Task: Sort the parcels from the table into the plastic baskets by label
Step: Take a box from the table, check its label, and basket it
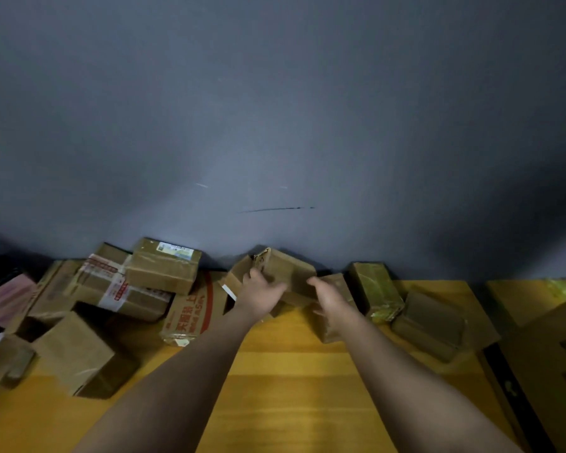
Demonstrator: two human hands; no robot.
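Cardboard parcels (288, 273), glossy wood table (291, 371)

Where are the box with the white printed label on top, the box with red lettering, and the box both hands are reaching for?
labelled box (164, 269): head view, front face.
red-lettered box (190, 310): head view, printed top.
reached-for box (291, 268): head view, top face.

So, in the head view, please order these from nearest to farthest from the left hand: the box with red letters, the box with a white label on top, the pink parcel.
From the left hand:
1. Box with red letters, just to its left.
2. Box with a white label on top, farther left, by the wall.
3. Pink parcel, at the far left edge.
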